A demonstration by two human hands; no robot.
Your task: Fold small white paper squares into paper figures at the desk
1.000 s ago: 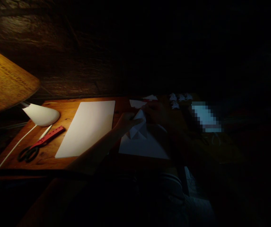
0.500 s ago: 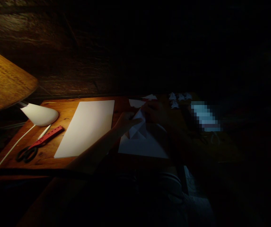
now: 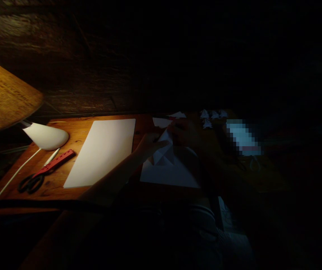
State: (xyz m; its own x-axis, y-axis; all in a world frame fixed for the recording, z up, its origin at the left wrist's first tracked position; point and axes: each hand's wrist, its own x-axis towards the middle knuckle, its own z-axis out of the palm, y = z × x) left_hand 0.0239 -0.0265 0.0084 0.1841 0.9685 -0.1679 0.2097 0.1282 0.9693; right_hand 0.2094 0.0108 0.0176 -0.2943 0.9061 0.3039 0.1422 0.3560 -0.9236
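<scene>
A creased, partly folded sheet of paper [image 3: 163, 155] stands between my hands, its top narrowed to a point. My left hand [image 3: 149, 144] grips its left side, thumb laid along the paper. At the upper tip, my right hand [image 3: 181, 131] pinches the fold with its fingers; deep shadow covers most of that hand. Beneath the folded piece lies a flat white sheet [image 3: 169, 176]. Further left, a stack of white paper [image 3: 104, 150] rests under the lamplight, beside my left forearm.
Scissors with black handles [image 3: 31, 183] lie by a red perforated strip [image 3: 55, 161] and a white pen [image 3: 51, 156]. A lamp [image 3: 47, 137] stands at left. Several small folded paper pieces [image 3: 206, 123] and paper scraps [image 3: 162, 122] sit at the back, a blurred bright rectangle [image 3: 243, 137] at right.
Both hands keep their hold on the folded paper, with hardly any movement. The whole view has shifted very slightly.
</scene>
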